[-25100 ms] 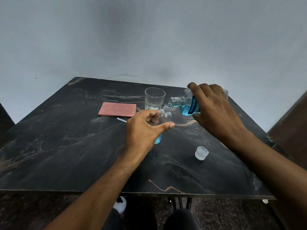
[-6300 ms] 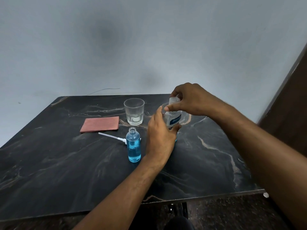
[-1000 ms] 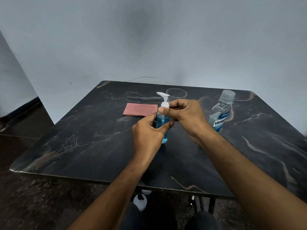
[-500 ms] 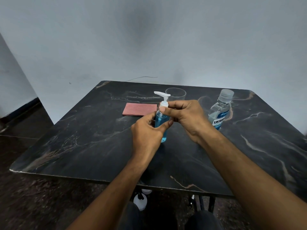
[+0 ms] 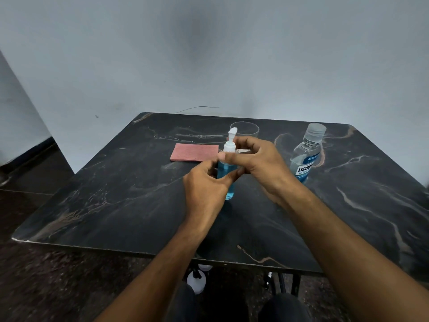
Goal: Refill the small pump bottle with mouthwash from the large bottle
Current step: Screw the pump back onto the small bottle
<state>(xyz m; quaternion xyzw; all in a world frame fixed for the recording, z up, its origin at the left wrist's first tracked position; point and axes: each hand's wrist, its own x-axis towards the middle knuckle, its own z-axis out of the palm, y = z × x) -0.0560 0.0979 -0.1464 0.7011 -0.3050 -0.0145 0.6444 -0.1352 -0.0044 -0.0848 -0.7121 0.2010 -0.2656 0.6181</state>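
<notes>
Standing upright near the middle of the dark marbled table [image 5: 120,205], the small pump bottle [image 5: 228,182] is full of blue mouthwash almost to its shoulder, with its white pump head [image 5: 231,141] seated on the neck and the nozzle pointing away toward the far edge. The left hand [image 5: 204,189] wraps the bottle's body from the near left side, thumb and fingers curled round the blue part. The right hand [image 5: 257,161] comes in from the right and pinches the white collar of the pump between thumb and fingertips, the other fingers loosely bent behind it.

The large bottle [image 5: 305,156] stands upright toward the far right corner, capped with a clear cap, with blue liquid low in its body and a blue-and-white label facing the near edge. A clear drinking glass [image 5: 245,129] stands close to the far edge, just behind the pump head and partly hidden by it. A pink cloth [image 5: 193,152] lies flat to the left of the pump bottle, toward the far edge.
</notes>
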